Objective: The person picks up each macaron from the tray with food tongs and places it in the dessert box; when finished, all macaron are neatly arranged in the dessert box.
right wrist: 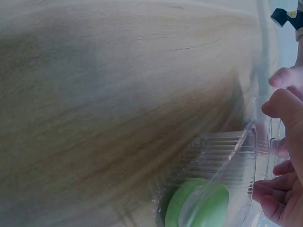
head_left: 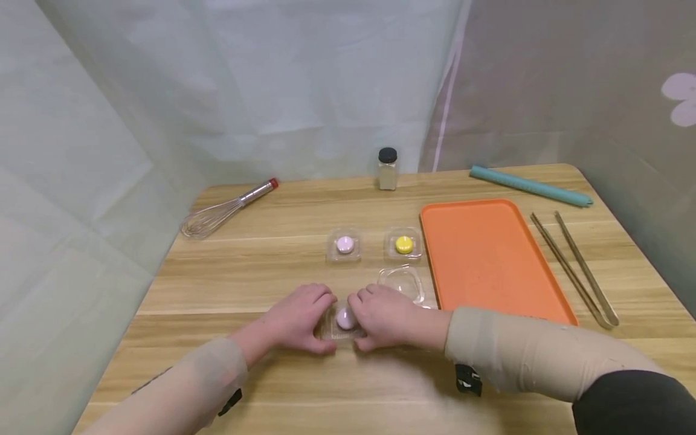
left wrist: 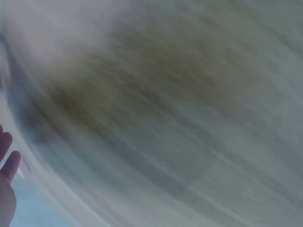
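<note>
Both hands are at a small clear plastic box (head_left: 340,333) near the front middle of the table, with a pale purple round sweet (head_left: 345,318) inside. The left hand (head_left: 304,317) holds its left side, thumb at the near edge and fingers at the far edge. In the same way, the right hand (head_left: 386,315) holds its right side. Part of an open clear box (head_left: 405,283) shows behind the right hand. The right wrist view has a green macaron-like sweet (right wrist: 198,201) in a clear box (right wrist: 227,142) beside the fingers. Only fingertips (left wrist: 10,165) appear in the left wrist view.
Farther back stand two clear boxes, with a pink sweet (head_left: 345,244) and a yellow sweet (head_left: 404,244). An orange tray (head_left: 489,260) and metal tongs (head_left: 576,266) lie right. Along the back are a whisk (head_left: 228,209), a black-capped jar (head_left: 388,170) and a teal rod (head_left: 530,186).
</note>
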`<state>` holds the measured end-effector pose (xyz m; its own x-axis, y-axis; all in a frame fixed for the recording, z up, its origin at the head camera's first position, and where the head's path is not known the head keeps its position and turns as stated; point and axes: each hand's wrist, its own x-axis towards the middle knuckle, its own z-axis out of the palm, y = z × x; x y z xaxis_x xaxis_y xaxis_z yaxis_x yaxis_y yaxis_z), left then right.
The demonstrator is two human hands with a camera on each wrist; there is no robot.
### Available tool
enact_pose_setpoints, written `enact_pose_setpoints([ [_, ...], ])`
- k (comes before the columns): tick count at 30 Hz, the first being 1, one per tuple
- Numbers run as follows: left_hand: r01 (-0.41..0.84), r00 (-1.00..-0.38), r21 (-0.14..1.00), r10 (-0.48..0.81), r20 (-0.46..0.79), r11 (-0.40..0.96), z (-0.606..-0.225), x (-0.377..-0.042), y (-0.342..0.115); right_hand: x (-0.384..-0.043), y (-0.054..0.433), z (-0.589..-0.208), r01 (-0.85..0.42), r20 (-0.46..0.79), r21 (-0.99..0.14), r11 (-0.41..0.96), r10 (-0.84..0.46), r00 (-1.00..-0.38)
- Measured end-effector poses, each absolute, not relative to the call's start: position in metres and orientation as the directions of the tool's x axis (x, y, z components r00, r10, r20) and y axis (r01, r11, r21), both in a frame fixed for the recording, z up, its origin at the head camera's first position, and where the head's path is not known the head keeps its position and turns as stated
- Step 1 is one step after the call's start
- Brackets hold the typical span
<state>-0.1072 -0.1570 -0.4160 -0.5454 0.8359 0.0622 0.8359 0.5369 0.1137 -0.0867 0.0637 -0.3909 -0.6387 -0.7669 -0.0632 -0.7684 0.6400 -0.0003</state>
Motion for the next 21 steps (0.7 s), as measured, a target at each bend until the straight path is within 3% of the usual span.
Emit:
enact_pose_setpoints([
  [5,0.852,-0.524,0.043,0.847,0.093,0.522,-0.418,-0.107,-0.155,-0.086,0.066,-0.391,-0.774,-0.053,0.002,0.633,-0.773,-0.632],
  [8,0.842,-0.539,0.035,0.837,0.091,0.539,-0.419,-0.106,-0.155,-0.088,0.067,-0.391,-0.764,-0.067,-0.081,0.641,-0.768,-0.637],
  [14,0.809,-0.584,0.129,0.809,0.068,0.573,-0.42,-0.105,-0.159,-0.096,0.071,-0.391,-0.686,-0.121,-0.289,0.668,-0.736,-0.666],
  [21,0.786,-0.598,0.237,0.8,0.054,0.572,-0.418,-0.107,-0.161,-0.098,0.072,-0.391,-0.687,-0.129,-0.285,0.668,-0.737,-0.663],
])
